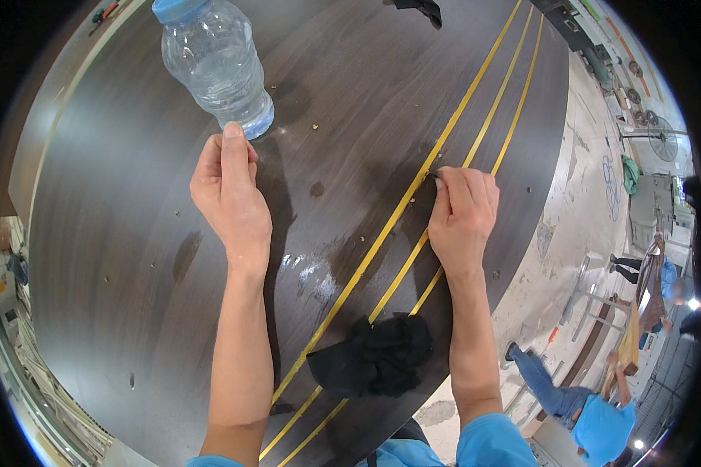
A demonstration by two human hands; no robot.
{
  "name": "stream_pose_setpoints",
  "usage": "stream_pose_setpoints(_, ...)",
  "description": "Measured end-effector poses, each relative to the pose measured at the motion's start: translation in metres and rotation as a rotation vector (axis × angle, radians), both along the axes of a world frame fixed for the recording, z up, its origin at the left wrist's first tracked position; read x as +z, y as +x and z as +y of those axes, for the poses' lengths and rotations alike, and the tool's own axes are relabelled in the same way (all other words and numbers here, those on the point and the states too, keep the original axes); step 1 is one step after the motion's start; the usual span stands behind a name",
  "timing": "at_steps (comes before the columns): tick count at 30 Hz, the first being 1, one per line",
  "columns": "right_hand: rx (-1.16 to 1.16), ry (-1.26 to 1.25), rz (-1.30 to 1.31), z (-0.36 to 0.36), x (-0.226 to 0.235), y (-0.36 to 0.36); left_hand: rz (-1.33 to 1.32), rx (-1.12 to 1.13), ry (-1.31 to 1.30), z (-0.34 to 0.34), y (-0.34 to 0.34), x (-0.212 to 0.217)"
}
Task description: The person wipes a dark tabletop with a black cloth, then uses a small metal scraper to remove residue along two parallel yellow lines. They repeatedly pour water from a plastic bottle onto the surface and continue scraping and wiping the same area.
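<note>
My left hand (235,191) is closed, thumb against curled fingers, just in front of the base of a clear plastic bottle (218,62) with a blue cap. What those fingers hold, if anything, is hidden. My right hand (465,210) pinches a small dark thin piece (431,174) at the leftmost of three yellow stripes (401,204), its tip against the board. Its kind is too small to tell. The stripes run slantwise across a dark wood-grain board (156,311). A crumpled black cloth (374,356) lies over them between my forearms.
Wet patches (308,276) and small crumbs dot the board. Another black item (420,9) lies at its far edge. On the right, beyond the board's edge, are a scuffed floor (533,257), a fan (662,138) and a person in a blue shirt (604,428) beside long boards.
</note>
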State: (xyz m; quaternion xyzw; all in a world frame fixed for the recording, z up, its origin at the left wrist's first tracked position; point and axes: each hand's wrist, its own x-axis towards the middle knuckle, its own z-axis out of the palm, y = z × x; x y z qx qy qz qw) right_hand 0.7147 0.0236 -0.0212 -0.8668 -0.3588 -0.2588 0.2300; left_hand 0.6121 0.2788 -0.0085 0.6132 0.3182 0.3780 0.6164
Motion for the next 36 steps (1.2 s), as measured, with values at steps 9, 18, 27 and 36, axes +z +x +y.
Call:
stream_pose_setpoints(9, 0.038, -0.011, 0.043, -0.0014, 0.0013, -0.0026, 0.002, 0.001, 0.014, 0.0001, 0.0009, -0.0011)
stream_pose_setpoints(18, -0.023, 0.017, 0.015, 0.003, 0.0004, 0.0015, -0.024, -0.006, 0.023, 0.0005, 0.0009, -0.0032)
stream_pose_setpoints(27, 0.019, 0.006, 0.045, 0.0006, 0.0011, -0.0021, -0.009, -0.002, 0.012, -0.0006, 0.001, -0.0018)
stream_pose_setpoints(36, 0.066, -0.02, 0.037, -0.0023, 0.0009, -0.0047, 0.018, 0.004, 0.029, -0.0012, 0.0009, -0.0003)
